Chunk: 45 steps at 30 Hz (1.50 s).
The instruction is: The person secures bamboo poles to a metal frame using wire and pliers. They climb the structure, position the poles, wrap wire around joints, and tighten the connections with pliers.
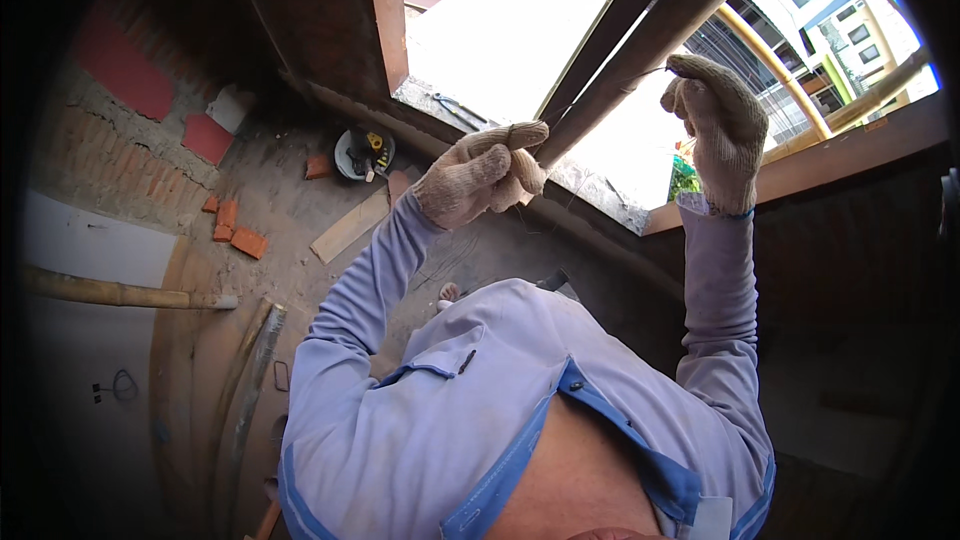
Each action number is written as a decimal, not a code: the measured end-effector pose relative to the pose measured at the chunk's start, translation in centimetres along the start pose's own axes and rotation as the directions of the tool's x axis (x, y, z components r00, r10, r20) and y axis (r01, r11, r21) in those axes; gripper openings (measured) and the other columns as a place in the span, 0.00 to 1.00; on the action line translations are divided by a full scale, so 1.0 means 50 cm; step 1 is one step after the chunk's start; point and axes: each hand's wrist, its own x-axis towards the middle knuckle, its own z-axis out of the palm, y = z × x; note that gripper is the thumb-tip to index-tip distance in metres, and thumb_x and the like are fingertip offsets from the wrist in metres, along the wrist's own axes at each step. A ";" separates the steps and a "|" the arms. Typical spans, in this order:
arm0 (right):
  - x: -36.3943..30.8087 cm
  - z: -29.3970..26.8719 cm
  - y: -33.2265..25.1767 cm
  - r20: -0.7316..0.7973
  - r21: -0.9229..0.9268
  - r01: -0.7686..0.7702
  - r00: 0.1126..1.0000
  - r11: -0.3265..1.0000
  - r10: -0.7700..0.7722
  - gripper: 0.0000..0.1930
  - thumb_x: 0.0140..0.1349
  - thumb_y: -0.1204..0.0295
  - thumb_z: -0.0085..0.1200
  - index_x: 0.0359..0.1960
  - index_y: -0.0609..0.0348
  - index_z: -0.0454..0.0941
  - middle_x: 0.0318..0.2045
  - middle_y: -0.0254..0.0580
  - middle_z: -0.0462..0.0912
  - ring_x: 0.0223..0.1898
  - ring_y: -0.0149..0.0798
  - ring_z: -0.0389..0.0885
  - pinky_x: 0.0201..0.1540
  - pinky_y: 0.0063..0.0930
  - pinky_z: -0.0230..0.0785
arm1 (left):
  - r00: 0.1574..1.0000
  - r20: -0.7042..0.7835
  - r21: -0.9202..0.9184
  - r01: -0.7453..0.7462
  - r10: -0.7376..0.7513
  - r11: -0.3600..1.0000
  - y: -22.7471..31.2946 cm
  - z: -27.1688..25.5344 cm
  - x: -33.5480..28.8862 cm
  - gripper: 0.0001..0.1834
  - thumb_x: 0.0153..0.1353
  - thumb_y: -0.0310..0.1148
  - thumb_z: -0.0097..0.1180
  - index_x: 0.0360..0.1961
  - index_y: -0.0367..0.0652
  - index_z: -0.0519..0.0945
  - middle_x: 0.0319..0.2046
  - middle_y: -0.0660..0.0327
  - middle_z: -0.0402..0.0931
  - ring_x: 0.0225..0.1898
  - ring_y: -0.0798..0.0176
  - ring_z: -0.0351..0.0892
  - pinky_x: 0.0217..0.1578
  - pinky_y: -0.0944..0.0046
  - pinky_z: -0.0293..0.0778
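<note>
Both hands wear off-white knitted work gloves. My left hand [482,175] is closed in a pinch beside the lower part of a round pole [650,45], with thin dark wire at its fingertips. On the pole's other side my right hand [718,130] is raised, its fingers curled in a pinch. A short length of thin dark wire [655,71] runs from those fingers toward the pole. Whether the two lengths are one wire cannot be made out. The pole stands slanted in the window opening, alongside a dark wooden post [610,25].
Pliers [458,110] lie on the window sill [415,92]. On the floor stand a round bucket [350,155] with tools, broken bricks [248,242] and a wooden board [350,225]. Bamboo poles [120,290] lie at the left. More bamboo [780,70] crosses outside the window.
</note>
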 end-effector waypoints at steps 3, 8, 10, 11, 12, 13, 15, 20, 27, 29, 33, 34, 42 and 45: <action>-0.024 -0.009 0.004 -0.011 0.100 0.007 1.000 0.995 -0.006 0.11 0.71 0.77 0.55 0.49 0.68 0.86 0.26 0.37 0.82 0.27 0.28 0.79 0.30 0.21 0.70 | 0.978 -0.121 0.005 -0.171 0.170 0.985 -0.031 0.015 0.039 0.23 0.76 0.34 0.55 0.69 0.41 0.74 0.43 0.53 0.87 0.30 0.70 0.77 0.33 0.69 0.75; -0.088 -0.004 0.000 -0.045 -0.121 -0.052 0.998 0.991 0.047 0.12 0.71 0.81 0.55 0.53 0.71 0.84 0.26 0.34 0.79 0.26 0.25 0.73 0.30 0.21 0.67 | 0.827 -0.274 0.241 -0.436 0.492 0.867 -0.013 0.058 0.101 0.25 0.77 0.30 0.52 0.73 0.44 0.70 0.53 0.49 0.83 0.33 0.71 0.77 0.35 0.69 0.76; -0.118 0.013 -0.001 -0.033 -0.142 -0.224 0.975 0.964 0.222 0.14 0.63 0.81 0.56 0.49 0.67 0.87 0.30 0.43 0.86 0.26 0.29 0.79 0.32 0.25 0.73 | 0.769 -0.261 0.389 -0.470 0.584 0.792 0.000 0.079 0.116 0.28 0.76 0.29 0.51 0.75 0.41 0.65 0.57 0.46 0.81 0.39 0.69 0.79 0.40 0.67 0.78; -0.132 0.022 0.000 -0.023 -0.125 -0.261 0.965 0.957 0.260 0.14 0.64 0.81 0.56 0.50 0.66 0.87 0.31 0.44 0.87 0.26 0.31 0.81 0.32 0.26 0.74 | 0.739 -0.248 0.457 -0.481 0.626 0.748 0.004 0.090 0.120 0.30 0.76 0.28 0.50 0.76 0.39 0.62 0.59 0.44 0.80 0.41 0.68 0.80 0.42 0.66 0.78; -0.143 0.034 0.003 0.019 -0.148 -0.260 0.964 0.954 0.266 0.14 0.64 0.80 0.56 0.49 0.66 0.87 0.33 0.46 0.89 0.26 0.32 0.83 0.33 0.28 0.75 | 0.737 -0.204 0.502 -0.486 0.644 0.715 0.008 0.099 0.122 0.31 0.76 0.31 0.50 0.77 0.37 0.61 0.63 0.41 0.76 0.42 0.64 0.81 0.45 0.62 0.79; -0.154 0.041 0.004 0.053 -0.170 -0.294 0.950 0.941 0.307 0.13 0.64 0.79 0.57 0.49 0.66 0.86 0.36 0.49 0.89 0.27 0.36 0.85 0.34 0.29 0.77 | 0.782 -0.136 0.460 -0.494 0.609 0.738 0.011 0.106 0.123 0.31 0.75 0.31 0.50 0.77 0.37 0.61 0.64 0.41 0.75 0.43 0.63 0.81 0.45 0.62 0.79; -0.170 0.051 0.008 0.143 -0.203 -0.356 0.911 0.912 0.387 0.13 0.65 0.78 0.57 0.49 0.66 0.86 0.37 0.53 0.89 0.31 0.41 0.88 0.38 0.33 0.79 | 0.852 0.014 0.375 -0.489 0.523 0.788 0.018 0.113 0.124 0.32 0.75 0.32 0.49 0.77 0.37 0.61 0.65 0.39 0.74 0.44 0.62 0.81 0.46 0.61 0.80; -0.165 0.040 0.005 0.182 -0.244 -0.303 0.919 0.921 0.351 0.10 0.66 0.78 0.57 0.46 0.67 0.85 0.36 0.50 0.88 0.32 0.45 0.88 0.38 0.35 0.79 | 0.868 0.289 0.198 -0.466 0.403 0.862 0.043 0.117 0.139 0.26 0.70 0.21 0.55 0.69 0.39 0.75 0.65 0.44 0.75 0.42 0.66 0.82 0.56 0.57 0.80; -0.149 0.038 -0.039 0.579 -0.306 -0.106 0.769 0.946 0.273 0.09 0.68 0.71 0.60 0.43 0.64 0.86 0.32 0.50 0.88 0.34 0.51 0.89 0.40 0.35 0.79 | 0.652 0.595 0.791 -0.578 0.469 -0.199 0.085 0.138 0.191 0.17 0.63 0.20 0.62 0.54 0.36 0.86 0.50 0.48 0.87 0.41 0.56 0.90 0.43 0.62 0.86; -0.154 0.057 -0.045 0.673 -0.100 -0.142 0.719 0.985 0.172 0.10 0.69 0.70 0.60 0.44 0.65 0.86 0.34 0.51 0.89 0.36 0.51 0.89 0.42 0.36 0.80 | 0.579 0.657 0.753 -0.518 0.482 -0.405 0.084 0.129 0.212 0.20 0.59 0.21 0.64 0.53 0.44 0.87 0.50 0.54 0.88 0.40 0.60 0.90 0.40 0.62 0.84; -0.179 0.072 -0.059 0.832 0.370 -0.418 0.546 0.830 -0.096 0.13 0.72 0.67 0.59 0.44 0.67 0.85 0.39 0.53 0.89 0.39 0.50 0.89 0.46 0.37 0.80 | 0.508 0.738 0.649 -0.354 0.444 -0.673 0.074 0.083 0.244 0.26 0.53 0.24 0.64 0.53 0.60 0.89 0.50 0.64 0.89 0.38 0.66 0.90 0.33 0.65 0.80; -0.183 0.055 -0.062 0.820 0.466 -0.468 0.547 0.751 -0.167 0.14 0.72 0.66 0.59 0.41 0.69 0.85 0.39 0.56 0.89 0.39 0.53 0.89 0.44 0.41 0.80 | 0.526 0.748 0.617 -0.325 0.405 -0.717 0.077 0.066 0.249 0.25 0.54 0.24 0.63 0.54 0.60 0.89 0.50 0.64 0.88 0.38 0.66 0.90 0.33 0.65 0.80; -0.144 -0.137 -0.009 0.038 0.777 -0.360 0.845 0.516 0.533 0.14 0.71 0.64 0.59 0.46 0.65 0.81 0.29 0.36 0.80 0.20 0.24 0.71 0.20 0.19 0.62 | 0.744 0.656 0.660 -0.485 0.125 -0.574 0.102 -0.038 0.199 0.26 0.56 0.19 0.58 0.54 0.56 0.88 0.48 0.63 0.88 0.45 0.58 0.90 0.41 0.62 0.86; -0.119 -0.130 0.038 0.042 0.563 -0.474 0.834 0.677 0.549 0.13 0.74 0.64 0.56 0.45 0.65 0.82 0.28 0.34 0.79 0.24 0.23 0.72 0.24 0.17 0.63 | 0.981 0.192 0.981 -0.192 0.003 -0.033 0.077 -0.064 0.165 0.21 0.62 0.14 0.56 0.52 0.46 0.87 0.48 0.59 0.89 0.46 0.63 0.89 0.45 0.66 0.85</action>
